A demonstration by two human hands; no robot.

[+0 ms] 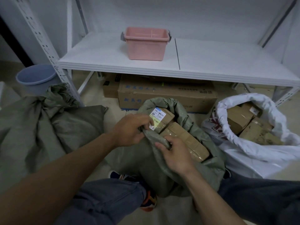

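An olive green woven sack (175,169) stands open on the floor between my knees. Inside it lie taped cardboard parcels (185,140), the far one bearing a printed shipping label (156,115). My left hand (129,130) grips the rolled near rim of the sack at its left. My right hand (175,153) pinches the same rolled rim a little further right, fingers curled over the fold.
A white sack (253,153) of cardboard boxes stands at the right. More green sacks (48,132) lie crumpled at the left, with a blue bucket (36,78) behind. A pink plastic bin (146,43) sits on the white shelf (203,62); a large carton (167,96) lies beneath it.
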